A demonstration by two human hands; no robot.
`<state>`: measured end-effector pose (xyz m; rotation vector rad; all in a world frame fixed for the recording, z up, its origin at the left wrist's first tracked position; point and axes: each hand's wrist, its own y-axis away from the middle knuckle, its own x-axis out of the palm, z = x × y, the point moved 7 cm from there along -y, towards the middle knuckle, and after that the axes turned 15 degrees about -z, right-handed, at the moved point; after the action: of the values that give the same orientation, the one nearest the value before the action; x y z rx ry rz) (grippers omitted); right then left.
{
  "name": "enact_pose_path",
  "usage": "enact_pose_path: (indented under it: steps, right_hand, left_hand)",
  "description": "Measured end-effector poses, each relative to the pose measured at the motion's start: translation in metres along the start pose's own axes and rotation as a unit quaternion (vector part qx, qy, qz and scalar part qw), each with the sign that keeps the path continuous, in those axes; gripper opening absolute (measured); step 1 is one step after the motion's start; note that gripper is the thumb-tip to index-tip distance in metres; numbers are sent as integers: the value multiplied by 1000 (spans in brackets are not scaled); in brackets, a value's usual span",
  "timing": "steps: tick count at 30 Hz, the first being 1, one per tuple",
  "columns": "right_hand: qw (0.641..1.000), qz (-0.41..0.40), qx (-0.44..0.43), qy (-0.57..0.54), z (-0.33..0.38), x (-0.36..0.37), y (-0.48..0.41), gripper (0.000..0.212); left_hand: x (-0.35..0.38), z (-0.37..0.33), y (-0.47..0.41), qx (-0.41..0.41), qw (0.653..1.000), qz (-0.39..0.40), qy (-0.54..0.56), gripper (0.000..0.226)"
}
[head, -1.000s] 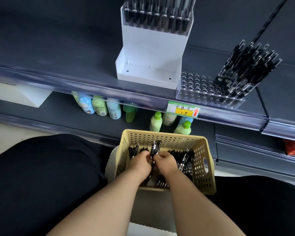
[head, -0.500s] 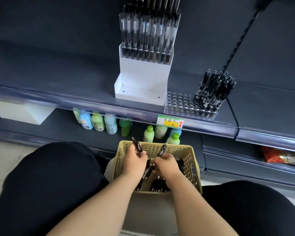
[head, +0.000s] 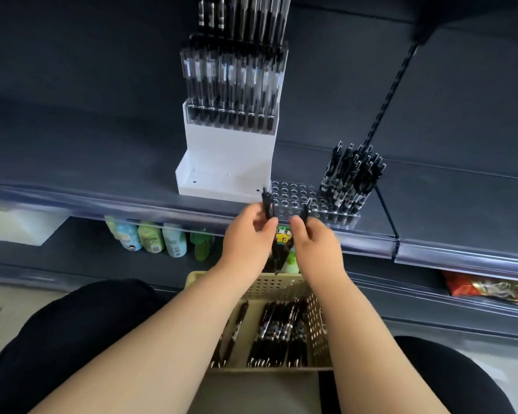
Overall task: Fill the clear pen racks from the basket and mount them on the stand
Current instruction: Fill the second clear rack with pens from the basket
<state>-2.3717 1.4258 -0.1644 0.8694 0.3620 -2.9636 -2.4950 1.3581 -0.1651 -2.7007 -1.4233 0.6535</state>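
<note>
left hand (head: 245,237): raised in front of the shelf's front edge, thumb and fingers pinching left-hand pen (head: 266,204)
left-hand pen: black, near upright, long axis vertical, clicker end up level with the shelf lip, tip down toward the basket; cannot tell if a second pen is behind it
right hand (head: 317,246): just beside the left hand, fingers curled, pinching right-hand pen (head: 305,212)
right-hand pen: black, tilted, upper end leans right in front of the clear rack, lower end slants left; the lower ends of both pens meet between the hands above the basket's far rim
clear rack (head: 293,194): at the front edge of the shelf (head: 102,162), just right of the stand, long axis along the edge; open holes at the left end
racked pens (head: 350,180): stand in the rack's right end, clicker ends up, leaning a little right
stand (head: 228,162): white, stepped, on the shelf near the front edge
mounted rack (head: 234,85): on the stand's upper step, full of upright pens
basket (head: 251,286): beige, perforated, below the shelf between the person's knees
basket pens (head: 278,336): lie flat, long axes near to far, mostly on the right side
bottles (head: 150,240): row on the lower shelf, left of the hands
</note>
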Motion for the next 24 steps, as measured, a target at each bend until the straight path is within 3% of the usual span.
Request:
enact_pose_path:
  steps: [2,6,10,17,24]
  right_hand:
    - [997,-25,-72,17,19,-16,-16,40]
    - [985,-79,-150,6,51,-52,-48,9]
    - [975,-134,-170,-50,78,-88,-81,25]
    - [968,-157,-194,-19,86,-104,-124,6]
    - [969,-137,-202,25,73,-88,-133,12]
  left_hand:
    - [3,-19,-11,6,999,6,31,24]
    - [11,-53,-32,41,997,4,70,29]
    - [25,-85,-52,77,992,23,102,24]
    - [47,-130,-84,183,979,49,76,16]
    - [50,-112,-93,141,987,55,53,20]
